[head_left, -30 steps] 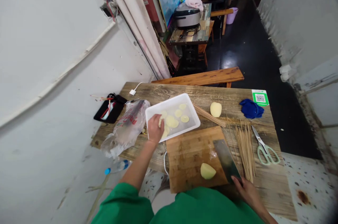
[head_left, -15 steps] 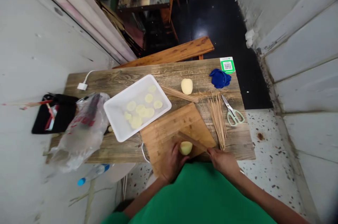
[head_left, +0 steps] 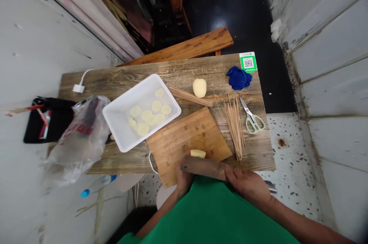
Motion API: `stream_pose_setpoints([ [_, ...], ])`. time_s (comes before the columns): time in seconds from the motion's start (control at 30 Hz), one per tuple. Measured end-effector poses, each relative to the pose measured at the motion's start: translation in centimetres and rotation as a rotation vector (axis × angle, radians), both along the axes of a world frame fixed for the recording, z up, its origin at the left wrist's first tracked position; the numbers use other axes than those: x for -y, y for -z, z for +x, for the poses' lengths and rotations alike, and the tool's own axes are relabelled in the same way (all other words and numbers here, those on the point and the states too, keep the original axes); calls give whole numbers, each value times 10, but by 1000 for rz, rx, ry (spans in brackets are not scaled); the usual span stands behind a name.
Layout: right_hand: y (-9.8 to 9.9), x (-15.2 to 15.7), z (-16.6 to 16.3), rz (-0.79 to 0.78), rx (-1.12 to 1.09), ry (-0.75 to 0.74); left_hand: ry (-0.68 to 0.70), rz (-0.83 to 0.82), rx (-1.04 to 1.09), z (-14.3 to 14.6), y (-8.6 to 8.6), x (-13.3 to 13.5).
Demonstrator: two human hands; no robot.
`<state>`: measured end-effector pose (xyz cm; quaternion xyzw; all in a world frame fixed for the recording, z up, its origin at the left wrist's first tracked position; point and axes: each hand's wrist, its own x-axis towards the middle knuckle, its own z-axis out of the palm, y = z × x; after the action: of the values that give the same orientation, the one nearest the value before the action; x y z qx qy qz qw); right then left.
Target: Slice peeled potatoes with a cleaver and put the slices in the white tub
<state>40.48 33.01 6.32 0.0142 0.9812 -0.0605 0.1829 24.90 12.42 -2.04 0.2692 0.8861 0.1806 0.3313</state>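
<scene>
At the near edge of the wooden cutting board [head_left: 184, 136], my right hand [head_left: 247, 185] grips the handle of a cleaver [head_left: 204, 167]. Its blade lies broadside across a peeled potato half [head_left: 197, 153]. My left hand [head_left: 183, 177] sits behind the blade next to the potato, fingers mostly hidden. A white tray [head_left: 120, 136] with several potato slices [head_left: 146, 115] in water stands left of the board. Another peeled potato [head_left: 199, 88] rests farther back on the table.
Loose bamboo skewers [head_left: 234, 125], green-handled scissors [head_left: 253, 119], a blue cloth [head_left: 238, 78] and a QR-code sign [head_left: 248, 62] lie to the right. A bundle of skewers [head_left: 189, 96], a plastic bag [head_left: 77, 136] and a black tray [head_left: 43, 125] sit left. A wooden bench [head_left: 186, 47] stands beyond.
My left hand left the white tray and came back to the potato on the board. The cleaver swung from lying flat on the board to across the potato. The view tilted down.
</scene>
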Motion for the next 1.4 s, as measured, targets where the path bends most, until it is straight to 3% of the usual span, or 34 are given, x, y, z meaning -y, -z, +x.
stream_pose_setpoints([
  [0.33, -9, -9, -18, -75, 149, 0, -335, 170, 85, -1, -15, -10],
  [0.53, -16, -13, -29, -126, 193, 23, -392, 193, 115, -5, -17, -8],
  [0.8, -28, -15, -42, -132, 277, 40, -561, 354, 200, -6, -25, -12],
  [1.03, -31, -19, -47, -128, 322, 22, -490, 371, 95, -2, -22, -11],
  [1.13, -30, -19, -50, -146, 352, 42, -462, 411, -151, -2, -17, -7],
  [1.23, -30, -19, -52, -163, 396, 67, -273, 488, -403, -8, -10, 5],
  [1.4, -30, -19, -51, -170, 423, 95, 177, 604, -519, -26, 1, 27],
])
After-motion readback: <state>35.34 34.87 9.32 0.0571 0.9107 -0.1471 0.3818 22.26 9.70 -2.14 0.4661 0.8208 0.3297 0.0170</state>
